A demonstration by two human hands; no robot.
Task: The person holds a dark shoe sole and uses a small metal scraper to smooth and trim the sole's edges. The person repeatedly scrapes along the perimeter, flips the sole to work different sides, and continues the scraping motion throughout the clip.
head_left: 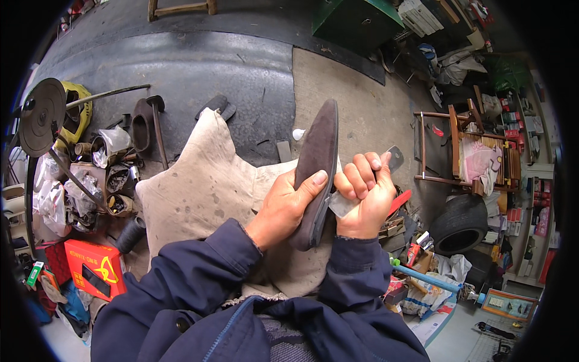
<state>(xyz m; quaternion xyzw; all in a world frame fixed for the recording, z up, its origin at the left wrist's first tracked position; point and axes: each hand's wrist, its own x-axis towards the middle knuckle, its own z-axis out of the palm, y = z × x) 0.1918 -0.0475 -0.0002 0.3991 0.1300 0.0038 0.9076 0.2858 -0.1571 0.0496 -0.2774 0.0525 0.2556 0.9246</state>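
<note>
My left hand (287, 208) grips a dark brown suede shoe (319, 145) around its side, thumb across the upper. The shoe stands nearly upright over my lap, toe pointing away from me and sole edge to the right. In my right fist (366, 199) is a flat metal blade (342, 206); one end lies close against the sole's edge, and its rounded far end with a hole sticks out past my thumb. Whether the blade touches the sole I cannot tell. A stained beige cloth (199, 181) covers my lap beneath the shoe.
Left of me stand a red box (93, 268), a black thread spool (130, 234), open containers and a round metal wheel (42, 117). A tyre (458, 224), a wooden chair (452, 148) and a blue pole (425, 276) are at right. Far off sits a green box (356, 24).
</note>
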